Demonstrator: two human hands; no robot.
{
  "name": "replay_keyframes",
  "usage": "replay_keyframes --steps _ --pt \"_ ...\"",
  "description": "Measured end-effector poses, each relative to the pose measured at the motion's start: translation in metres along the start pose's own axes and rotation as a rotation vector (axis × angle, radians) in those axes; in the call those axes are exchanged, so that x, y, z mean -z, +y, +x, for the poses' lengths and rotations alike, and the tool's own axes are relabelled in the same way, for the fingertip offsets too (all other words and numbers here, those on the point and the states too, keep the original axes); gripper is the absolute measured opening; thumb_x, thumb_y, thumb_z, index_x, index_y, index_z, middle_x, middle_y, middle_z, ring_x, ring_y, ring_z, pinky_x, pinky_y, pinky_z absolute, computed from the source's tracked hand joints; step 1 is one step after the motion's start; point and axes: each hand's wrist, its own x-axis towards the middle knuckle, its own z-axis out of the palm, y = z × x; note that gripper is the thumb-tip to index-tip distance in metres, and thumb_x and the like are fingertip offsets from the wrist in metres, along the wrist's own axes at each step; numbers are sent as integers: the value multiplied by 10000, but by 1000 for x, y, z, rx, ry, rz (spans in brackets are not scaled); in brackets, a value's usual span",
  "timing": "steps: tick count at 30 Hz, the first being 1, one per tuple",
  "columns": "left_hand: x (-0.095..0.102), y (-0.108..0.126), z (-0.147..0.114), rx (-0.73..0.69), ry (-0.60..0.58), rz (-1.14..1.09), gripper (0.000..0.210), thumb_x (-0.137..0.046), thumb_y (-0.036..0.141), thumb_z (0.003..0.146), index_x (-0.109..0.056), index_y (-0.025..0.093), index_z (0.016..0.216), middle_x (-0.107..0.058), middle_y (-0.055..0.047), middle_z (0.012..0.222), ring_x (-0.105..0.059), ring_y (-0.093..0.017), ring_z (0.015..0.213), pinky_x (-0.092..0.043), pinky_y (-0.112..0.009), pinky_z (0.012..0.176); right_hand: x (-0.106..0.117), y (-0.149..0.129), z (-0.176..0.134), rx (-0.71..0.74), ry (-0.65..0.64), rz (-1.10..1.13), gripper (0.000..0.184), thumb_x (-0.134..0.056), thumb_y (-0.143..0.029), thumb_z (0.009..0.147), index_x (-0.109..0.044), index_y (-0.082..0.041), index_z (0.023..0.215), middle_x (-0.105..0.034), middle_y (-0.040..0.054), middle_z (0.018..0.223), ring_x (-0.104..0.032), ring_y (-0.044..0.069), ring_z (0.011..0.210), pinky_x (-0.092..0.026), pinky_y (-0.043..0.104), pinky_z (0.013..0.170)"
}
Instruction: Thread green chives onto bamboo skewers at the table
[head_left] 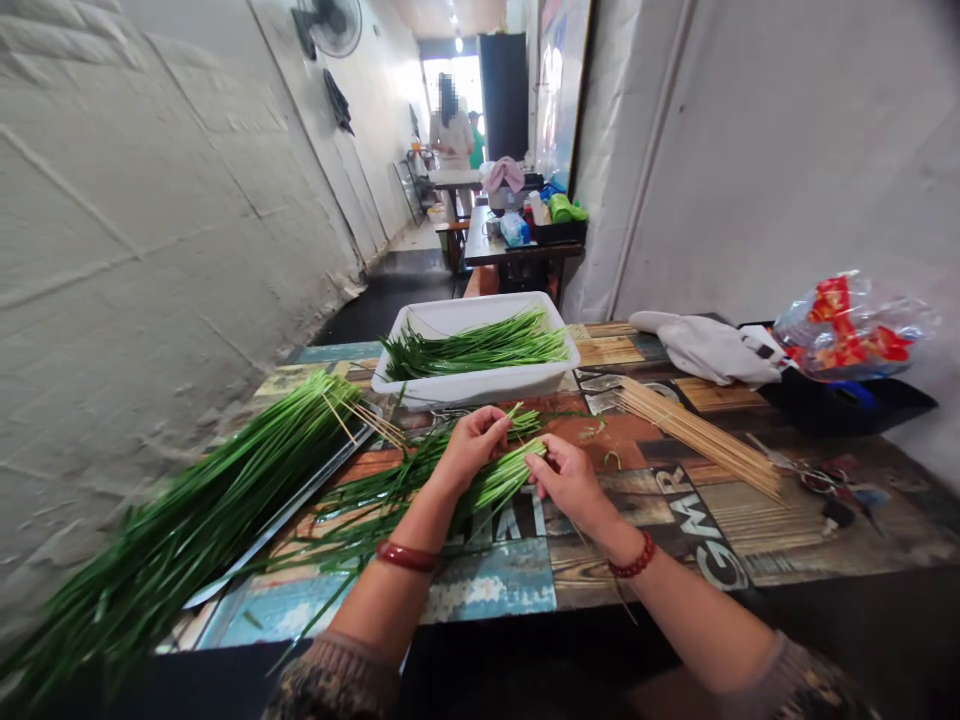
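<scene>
Over the middle of the table, my left hand (480, 442) is closed, thumb and fingers pinching pale stem ends of garlic chives. My right hand (568, 478) grips the stem ends of a small bunch of garlic chives (504, 478) just beside it. The dark leaves of these chives trail to the left under my left forearm. A thin skewer seems to stick down below my right hand, partly hidden. Farther left lies a big pile of garlic chives (217, 510) on a metal tray (281, 528), with a few skewers (381, 422) across its stem end.
Behind my hands stands a white plastic tub (480, 388) of chives. Bamboo skewers (697, 440) lie bundled on the right, near scissors (821, 480). A white cloth (701, 345) and a plastic bag (847, 325) sit at the back right. Walls flank the table; a person (451, 135) stands far back.
</scene>
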Motion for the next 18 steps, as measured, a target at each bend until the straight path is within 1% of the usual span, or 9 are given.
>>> replay_keyframes --steps 4,9,14,16,18 --pt "2 -4 4 1 12 -20 352 -654 488 770 -572 146 754 -518 53 550 -365 -51 463 -268 -184 463 1 -3 19 43 2 -66 182 -539 -347 837 -549 -191 745 -522 -52 553 -438 76 396 -346 197 405" --pt "8 -7 6 6 43 -29 334 -629 468 795 -579 142 739 -546 31 600 -397 -69 527 -311 -192 513 3 -1 32 87 -44 -146 194 -546 -345 854 -566 -186 744 -519 -42 564 -446 81 420 -347 201 417" --pt "12 2 5 52 -6 59 340 -600 466 823 -593 145 712 -580 17 612 -420 -80 539 -320 -204 539 16 8 32 49 9 -115 206 -538 -357 878 -564 -186 766 -518 -44 567 -444 80 425 -356 201 432" --pt "12 5 5 51 -20 89 340 -603 457 825 -601 143 694 -572 17 624 -415 -81 558 -316 -206 554 21 10 34 30 28 -110 205 -536 -354 878 -558 -187 762 -512 -48 562 -442 80 423 -357 201 434" --pt "9 5 6 59 -17 74 325 -615 444 819 -601 143 698 -553 24 628 -406 -81 569 -311 -207 562 23 9 36 23 41 -106 197 -531 -343 873 -550 -189 752 -495 -53 553 -447 81 427 -359 200 438"
